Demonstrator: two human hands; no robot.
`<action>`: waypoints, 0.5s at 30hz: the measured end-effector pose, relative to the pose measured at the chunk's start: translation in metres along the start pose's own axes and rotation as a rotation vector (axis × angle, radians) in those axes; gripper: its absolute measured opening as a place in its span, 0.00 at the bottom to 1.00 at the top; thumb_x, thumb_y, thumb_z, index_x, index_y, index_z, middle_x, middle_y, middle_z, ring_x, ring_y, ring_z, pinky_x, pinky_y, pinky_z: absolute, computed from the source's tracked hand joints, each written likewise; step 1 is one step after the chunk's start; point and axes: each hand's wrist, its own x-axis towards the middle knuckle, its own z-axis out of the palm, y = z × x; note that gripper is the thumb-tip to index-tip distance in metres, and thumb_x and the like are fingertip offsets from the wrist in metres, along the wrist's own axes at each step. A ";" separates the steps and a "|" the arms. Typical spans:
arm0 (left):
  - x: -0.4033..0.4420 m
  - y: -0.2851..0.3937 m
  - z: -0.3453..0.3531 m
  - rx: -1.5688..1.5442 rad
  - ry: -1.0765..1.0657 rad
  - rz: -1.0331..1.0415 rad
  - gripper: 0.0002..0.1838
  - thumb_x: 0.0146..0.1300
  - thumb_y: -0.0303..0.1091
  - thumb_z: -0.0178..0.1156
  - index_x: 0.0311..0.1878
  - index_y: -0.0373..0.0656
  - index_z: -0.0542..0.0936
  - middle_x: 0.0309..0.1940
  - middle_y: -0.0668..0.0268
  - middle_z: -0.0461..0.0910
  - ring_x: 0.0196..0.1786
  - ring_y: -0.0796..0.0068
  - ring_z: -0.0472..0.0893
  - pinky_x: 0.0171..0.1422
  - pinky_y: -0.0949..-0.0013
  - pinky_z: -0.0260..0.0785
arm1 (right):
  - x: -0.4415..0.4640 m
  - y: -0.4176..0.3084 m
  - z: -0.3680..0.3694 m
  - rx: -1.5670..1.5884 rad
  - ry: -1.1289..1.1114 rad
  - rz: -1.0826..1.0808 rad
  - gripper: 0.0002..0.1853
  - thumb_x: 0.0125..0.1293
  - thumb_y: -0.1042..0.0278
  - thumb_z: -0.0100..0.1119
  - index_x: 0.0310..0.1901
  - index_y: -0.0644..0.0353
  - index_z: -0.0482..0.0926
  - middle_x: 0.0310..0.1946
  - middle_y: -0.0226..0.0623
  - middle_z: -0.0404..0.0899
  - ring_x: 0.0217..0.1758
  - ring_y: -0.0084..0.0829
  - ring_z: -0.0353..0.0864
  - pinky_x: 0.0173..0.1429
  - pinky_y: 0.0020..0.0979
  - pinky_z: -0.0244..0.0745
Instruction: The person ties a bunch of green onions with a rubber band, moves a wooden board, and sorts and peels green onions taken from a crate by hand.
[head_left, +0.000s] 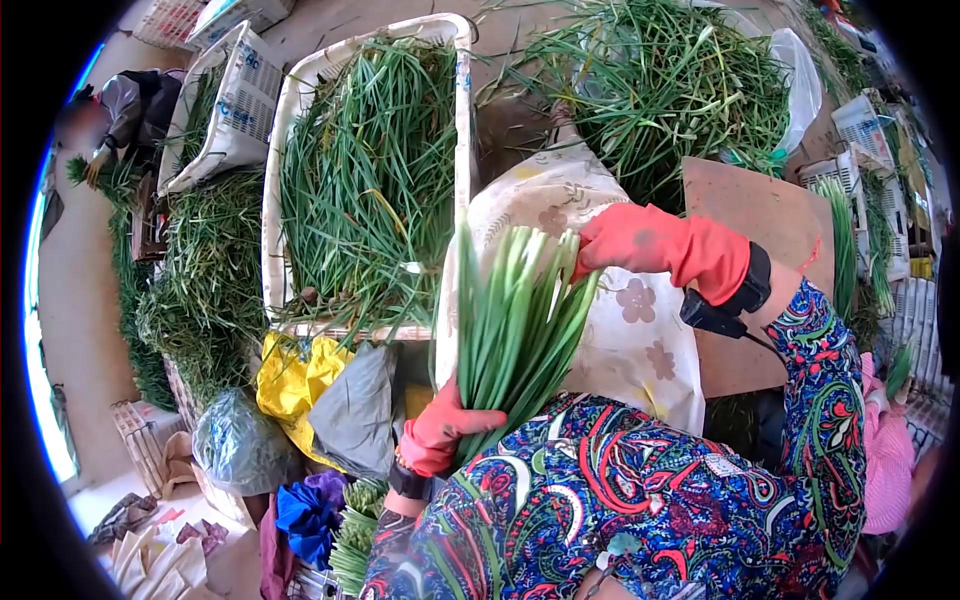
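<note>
A bunch of green garlic chives (522, 335) stands tilted in front of my chest, pale cut ends up. My left hand (443, 430), in a red rubber glove, is wrapped round its lower, leafy part with the thumb across the front. At the upper right of the bunch, my right hand (650, 245), also red-gloved, has its fingers curled in against the pale stalk ends. Its fingertips are partly hidden behind the stalks. Under the bunch and my right hand lies a cream flower-patterned cloth (640, 310).
A white crate (465, 70) of loose chives stands ahead on the left. A large heap of chive leaves (680, 90) lies at the back right beside a brown board (755, 200). Yellow (295, 385) and grey bags (355, 410) hang near my left hand. Another person (130, 110) is far left.
</note>
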 end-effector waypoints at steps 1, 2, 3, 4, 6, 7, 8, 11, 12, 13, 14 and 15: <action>0.002 0.000 0.002 0.026 0.009 -0.004 0.41 0.40 0.21 0.68 0.61 0.38 0.61 0.52 0.63 0.72 0.53 0.71 0.71 0.60 0.69 0.61 | 0.000 -0.007 0.002 -0.091 0.066 0.018 0.15 0.54 0.56 0.52 0.38 0.54 0.81 0.32 0.37 0.79 0.37 0.32 0.76 0.45 0.29 0.68; 0.003 0.002 0.005 0.053 0.017 -0.008 0.41 0.40 0.20 0.68 0.61 0.38 0.61 0.51 0.63 0.72 0.52 0.72 0.72 0.59 0.69 0.61 | -0.001 -0.011 0.003 -0.181 0.132 0.038 0.14 0.53 0.56 0.52 0.36 0.52 0.82 0.33 0.38 0.79 0.39 0.34 0.76 0.46 0.30 0.68; 0.004 0.003 0.007 0.081 0.027 -0.013 0.41 0.40 0.20 0.68 0.61 0.37 0.61 0.51 0.63 0.72 0.52 0.72 0.72 0.58 0.69 0.62 | 0.000 -0.009 0.003 -0.015 0.170 0.011 0.14 0.53 0.59 0.51 0.36 0.55 0.81 0.32 0.35 0.80 0.38 0.32 0.76 0.46 0.30 0.68; 0.004 0.003 0.006 0.065 0.025 -0.009 0.41 0.40 0.20 0.68 0.61 0.38 0.62 0.51 0.63 0.72 0.52 0.72 0.72 0.58 0.69 0.62 | 0.001 -0.006 0.004 0.064 0.211 -0.014 0.14 0.54 0.60 0.50 0.36 0.56 0.81 0.32 0.36 0.80 0.38 0.32 0.77 0.46 0.29 0.68; 0.002 0.002 0.003 0.040 0.025 0.003 0.40 0.40 0.20 0.67 0.60 0.38 0.62 0.50 0.64 0.73 0.51 0.72 0.72 0.57 0.68 0.63 | 0.007 -0.001 0.003 0.222 0.291 -0.074 0.14 0.54 0.61 0.49 0.35 0.58 0.81 0.32 0.36 0.80 0.38 0.32 0.77 0.46 0.29 0.69; 0.001 0.000 0.002 0.044 0.029 0.033 0.38 0.41 0.20 0.67 0.59 0.38 0.64 0.50 0.64 0.73 0.51 0.73 0.73 0.56 0.69 0.64 | 0.010 0.001 -0.003 0.202 0.285 -0.222 0.13 0.60 0.64 0.48 0.37 0.64 0.79 0.30 0.34 0.79 0.36 0.26 0.76 0.43 0.25 0.69; 0.000 0.002 0.004 0.042 0.052 0.004 0.37 0.41 0.20 0.67 0.59 0.38 0.64 0.49 0.64 0.73 0.50 0.73 0.73 0.56 0.69 0.64 | 0.014 0.005 -0.008 0.143 0.366 -0.311 0.13 0.60 0.65 0.47 0.37 0.64 0.79 0.31 0.34 0.80 0.37 0.26 0.76 0.44 0.25 0.69; -0.004 0.007 0.008 0.040 0.086 -0.023 0.37 0.41 0.18 0.66 0.58 0.39 0.65 0.49 0.63 0.74 0.50 0.73 0.73 0.55 0.69 0.64 | 0.027 0.016 -0.044 0.120 0.632 -0.428 0.13 0.62 0.67 0.44 0.38 0.62 0.79 0.35 0.35 0.79 0.40 0.26 0.76 0.48 0.26 0.69; -0.003 0.002 0.007 0.048 0.078 0.010 0.37 0.40 0.18 0.66 0.58 0.38 0.65 0.48 0.63 0.74 0.50 0.73 0.73 0.55 0.69 0.65 | 0.026 0.020 -0.074 0.221 0.735 -0.368 0.13 0.63 0.68 0.43 0.38 0.62 0.79 0.36 0.35 0.79 0.42 0.26 0.76 0.50 0.27 0.69; -0.003 -0.001 0.006 0.057 0.071 0.044 0.36 0.40 0.17 0.66 0.58 0.38 0.65 0.48 0.63 0.74 0.49 0.73 0.73 0.55 0.69 0.65 | 0.024 0.040 -0.105 0.163 0.852 -0.318 0.13 0.63 0.67 0.44 0.39 0.61 0.79 0.37 0.34 0.79 0.44 0.26 0.75 0.51 0.27 0.68; -0.004 0.000 0.005 0.068 0.073 0.060 0.37 0.40 0.17 0.66 0.58 0.38 0.65 0.48 0.63 0.74 0.49 0.73 0.73 0.55 0.69 0.65 | 0.020 0.051 -0.127 0.104 0.966 -0.271 0.13 0.63 0.66 0.45 0.39 0.61 0.79 0.38 0.34 0.79 0.45 0.25 0.75 0.53 0.27 0.67; -0.003 0.002 0.005 0.076 0.075 0.082 0.37 0.40 0.16 0.65 0.58 0.38 0.65 0.48 0.63 0.74 0.49 0.73 0.73 0.55 0.69 0.65 | 0.013 0.037 -0.125 0.119 0.865 -0.244 0.12 0.63 0.65 0.46 0.39 0.60 0.79 0.38 0.33 0.78 0.46 0.25 0.74 0.54 0.27 0.66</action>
